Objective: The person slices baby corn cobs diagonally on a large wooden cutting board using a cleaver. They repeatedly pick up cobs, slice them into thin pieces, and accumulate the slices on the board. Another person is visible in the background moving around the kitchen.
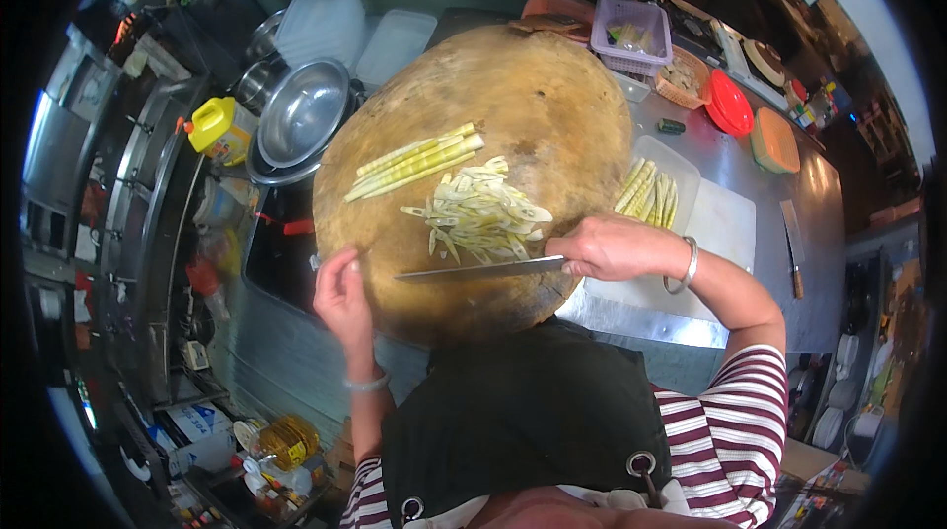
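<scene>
On a large round wooden chopping block (562,115) lies a heap of thin slanted slices of bamboo shoot (484,209). Several whole bamboo shoot stalks (418,161) rest side by side on the block, left of and beyond the heap. My right hand (618,246) grips the handle of a kitchen knife (481,269), whose blade points left over the block, on the near side of the slices. My left hand (342,297) is at the block's left edge, fingers curled, holding nothing that I can see. More stalks (649,196) lie in a clear plastic tub (684,167) right of the block.
A white cutting board (729,226) and a second knife (793,248) lie on the metal table at right. Baskets, including a purple one (630,19), and a red plate (729,104) stand farther back. Metal bowls (305,115) and a yellow jug (222,131) are at left.
</scene>
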The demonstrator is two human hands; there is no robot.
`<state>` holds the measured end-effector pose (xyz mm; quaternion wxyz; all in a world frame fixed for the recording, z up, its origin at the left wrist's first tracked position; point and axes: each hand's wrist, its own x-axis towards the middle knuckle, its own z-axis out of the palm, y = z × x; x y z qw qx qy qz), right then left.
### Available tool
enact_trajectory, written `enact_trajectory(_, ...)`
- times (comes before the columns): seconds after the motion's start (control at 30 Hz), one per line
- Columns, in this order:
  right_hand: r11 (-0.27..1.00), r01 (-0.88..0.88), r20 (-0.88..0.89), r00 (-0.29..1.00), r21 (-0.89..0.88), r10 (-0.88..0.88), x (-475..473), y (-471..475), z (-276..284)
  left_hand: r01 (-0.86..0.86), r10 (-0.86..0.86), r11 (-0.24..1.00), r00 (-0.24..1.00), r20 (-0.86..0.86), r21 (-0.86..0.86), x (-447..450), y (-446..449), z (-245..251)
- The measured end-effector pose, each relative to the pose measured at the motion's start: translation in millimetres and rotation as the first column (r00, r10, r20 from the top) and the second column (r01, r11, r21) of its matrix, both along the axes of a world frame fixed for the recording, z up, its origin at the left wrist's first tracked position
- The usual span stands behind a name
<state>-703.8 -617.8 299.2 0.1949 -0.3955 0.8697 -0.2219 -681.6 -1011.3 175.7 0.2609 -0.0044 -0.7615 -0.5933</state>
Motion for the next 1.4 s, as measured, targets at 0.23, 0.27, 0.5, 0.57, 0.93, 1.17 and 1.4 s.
enact_trajectory(0.23, 0.991, 0.11, -0.128, 0.987, 0.081, -0.099, -47.1, 5.0, -15.9, -0.03, 0.025, 0.999, 0.985, 0.172, 0.028, 16.2, -11.4, -24.2)
enact_trajectory(0.27, 0.988, 0.125, -0.145, 0.983, 0.09, -0.111, -51.1, 3.2, -14.0, -0.024, 0.018, 0.999, 0.982, 0.187, 0.034, 17.8, -11.8, -26.2)
enact_trajectory(0.5, 0.996, 0.062, -0.507, 0.862, 0.057, -0.025, -32.9, -0.6, 10.2, -0.043, 0.036, 0.999, 0.968, 0.249, 0.021, 19.8, -12.4, 7.1)
enact_trajectory(0.57, 0.998, -0.022, -0.663, 0.746, 0.057, 0.054, -22.2, 2.2, 16.1, 0.076, -0.061, 0.989, 0.991, 0.121, -0.125, 20.0, -2.6, 30.0)
enact_trajectory(0.93, 0.982, -0.181, -0.927, 0.357, 0.047, 0.111, 3.3, -9.9, 11.8, 0.476, -0.602, 0.39, 0.78, 0.173, -0.788, -19.0, 140.4, 71.4)
enact_trajectory(1.17, 1.0, 0.018, -0.932, 0.362, 0.019, 0.011, 18.0, 29.7, 16.6, 0.347, -0.27, 0.34, 0.926, 0.262, -0.874, -53.2, 108.1, 27.8)
enact_trajectory(1.4, 0.788, 0.497, -0.559, 0.561, -0.362, -0.611, 46.7, 63.7, -12.4, 0.327, -0.13, 0.661, 0.937, 0.326, -0.675, -53.0, 59.5, -3.3)
